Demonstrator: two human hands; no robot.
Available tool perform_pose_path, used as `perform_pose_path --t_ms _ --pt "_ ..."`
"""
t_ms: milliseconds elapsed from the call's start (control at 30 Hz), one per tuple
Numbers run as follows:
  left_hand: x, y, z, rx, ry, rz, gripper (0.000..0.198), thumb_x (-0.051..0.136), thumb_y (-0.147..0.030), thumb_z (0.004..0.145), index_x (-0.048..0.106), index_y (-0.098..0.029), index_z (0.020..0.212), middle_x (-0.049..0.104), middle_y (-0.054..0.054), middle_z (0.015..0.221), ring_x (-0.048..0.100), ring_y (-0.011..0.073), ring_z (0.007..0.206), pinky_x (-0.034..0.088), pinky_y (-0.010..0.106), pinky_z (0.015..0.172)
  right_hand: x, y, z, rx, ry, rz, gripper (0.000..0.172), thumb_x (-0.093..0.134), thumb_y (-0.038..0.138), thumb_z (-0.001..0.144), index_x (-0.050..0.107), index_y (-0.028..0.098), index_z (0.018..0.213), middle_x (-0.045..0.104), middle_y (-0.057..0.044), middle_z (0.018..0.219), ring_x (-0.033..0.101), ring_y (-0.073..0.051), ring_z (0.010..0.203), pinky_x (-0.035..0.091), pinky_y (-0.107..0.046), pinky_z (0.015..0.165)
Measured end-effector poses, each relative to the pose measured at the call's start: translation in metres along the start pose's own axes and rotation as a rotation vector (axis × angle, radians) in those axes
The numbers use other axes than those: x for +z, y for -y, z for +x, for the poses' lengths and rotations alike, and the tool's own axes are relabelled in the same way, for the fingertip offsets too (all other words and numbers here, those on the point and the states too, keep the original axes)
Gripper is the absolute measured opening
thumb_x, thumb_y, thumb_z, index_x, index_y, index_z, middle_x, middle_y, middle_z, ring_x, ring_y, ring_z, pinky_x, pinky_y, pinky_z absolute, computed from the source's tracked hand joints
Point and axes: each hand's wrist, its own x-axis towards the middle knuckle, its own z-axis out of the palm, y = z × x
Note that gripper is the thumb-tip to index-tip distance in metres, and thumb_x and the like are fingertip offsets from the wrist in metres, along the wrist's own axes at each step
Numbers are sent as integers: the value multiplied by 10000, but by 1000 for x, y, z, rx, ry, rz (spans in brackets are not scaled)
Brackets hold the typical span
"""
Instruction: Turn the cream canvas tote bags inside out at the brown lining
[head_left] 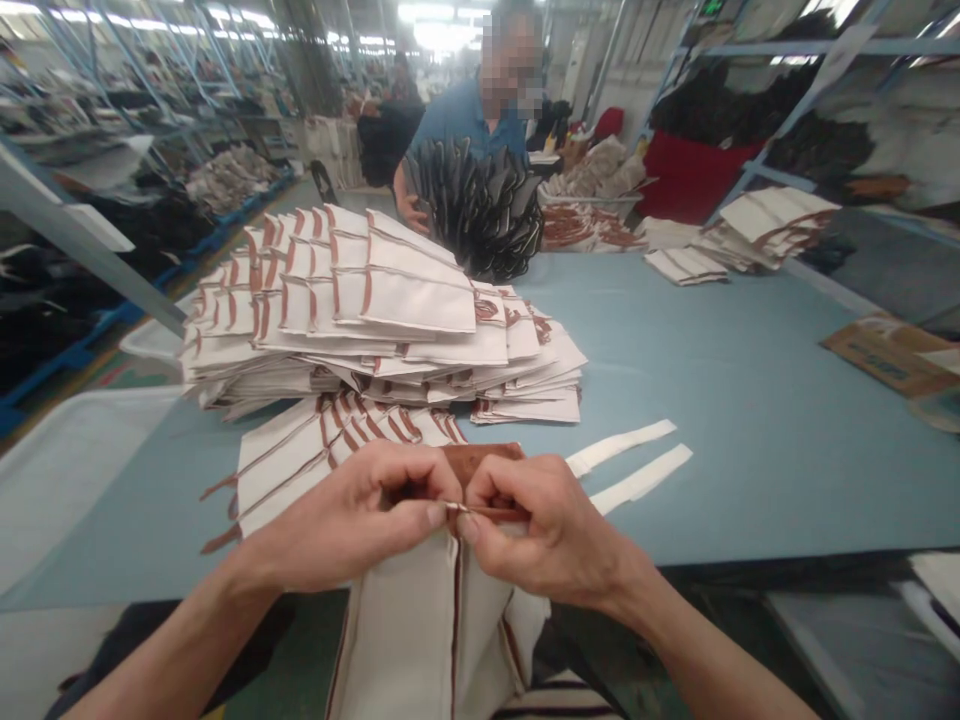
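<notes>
Both my hands meet at the upper end of a cream fabric piece [409, 630] with brown trim, which hangs over the table's near edge. My left hand [367, 510] pinches the brown edge between thumb and forefinger. Close beside it, my right hand [536, 525] pinches the same brown edge, its fingertips almost touching the left ones. A dark brown seam runs down the fabric below my fingers. Behind my hands shows a brown flap [480, 458]. Two cream strips [637, 470] lie flat on the table to the right of my right hand.
A tall stack of cream panels with brown edging [420, 270] stands on the blue-grey table [720, 400], with more panels [277, 455] fanned before it. Across the table a person [450, 130] holds a dark bundle [480, 210]. A cardboard piece [885, 350] lies at right.
</notes>
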Motion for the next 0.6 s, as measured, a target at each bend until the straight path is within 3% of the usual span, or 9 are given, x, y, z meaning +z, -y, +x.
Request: perform_pose_path --t_ms 200,300,467,600 --pt "-5 8 3 -28 -69 -33 196 561 -314 877 635 -154 791 536 -27 722 451 131 673 350 234 607 -6 -18 15 81 86 126 182 668 214 803 559 186 660 453 83 565 360 -61 508 279 -183 486" --pt "-1 1 -2 9 -19 25 260 498 -325 949 643 -159 811 549 -21 756 487 134 706 365 225 622 -14 -15 13 62 140 120 176 667 182 806 556 182 670 496 75 591 392 -58 521 284 -180 497" --pt "3 -6 -5 32 23 87 306 544 -339 999 597 -166 752 438 -64 657 386 97 607 309 203 550 -21 -3 10 28 160 84 142 644 120 778 551 188 695 478 79 606 399 -67 541 275 -189 507" --pt "-2 -8 -5 62 27 198 256 545 -276 996 647 -161 791 505 -54 670 434 94 614 334 194 559 -20 2 10 12 166 80 140 608 88 773 542 194 709 485 82 607 386 -62 506 272 -192 493"
